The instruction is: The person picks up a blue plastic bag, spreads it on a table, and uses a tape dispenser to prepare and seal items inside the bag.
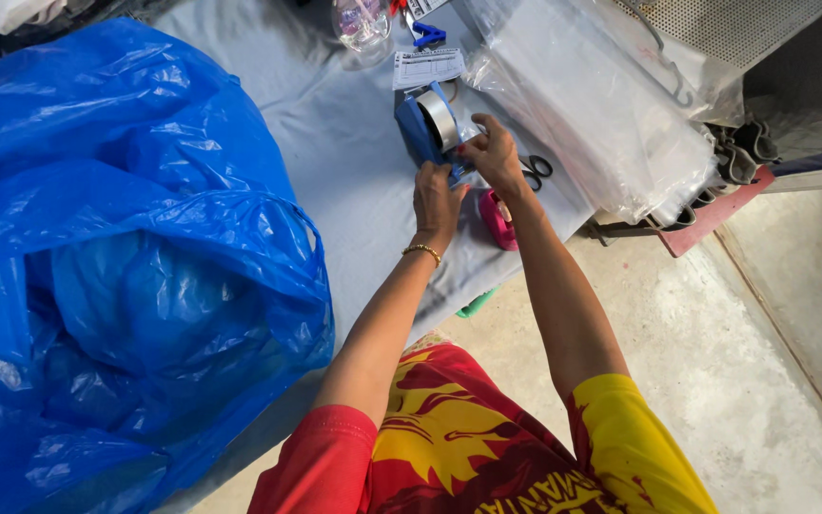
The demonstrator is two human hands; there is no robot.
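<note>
A blue tape dispenser [427, 124] with a roll of clear tape stands on the grey cloth-covered table [335, 143]. My left hand [437, 202] rests against the dispenser's near end, a gold bracelet on its wrist. My right hand [493, 152] is at the dispenser's cutter side, fingers pinched together as if on the tape end; the tape itself is too thin to make out. A pink object [498, 219] lies just under my right wrist.
A large blue plastic bag [116, 266] fills the left side. A stack of clear plastic bags [601, 105] lies to the right, with black scissors [536, 171] beside it. A paper slip [427, 68] and a clear bottle [362, 23] sit beyond the dispenser. Concrete floor lies at the lower right.
</note>
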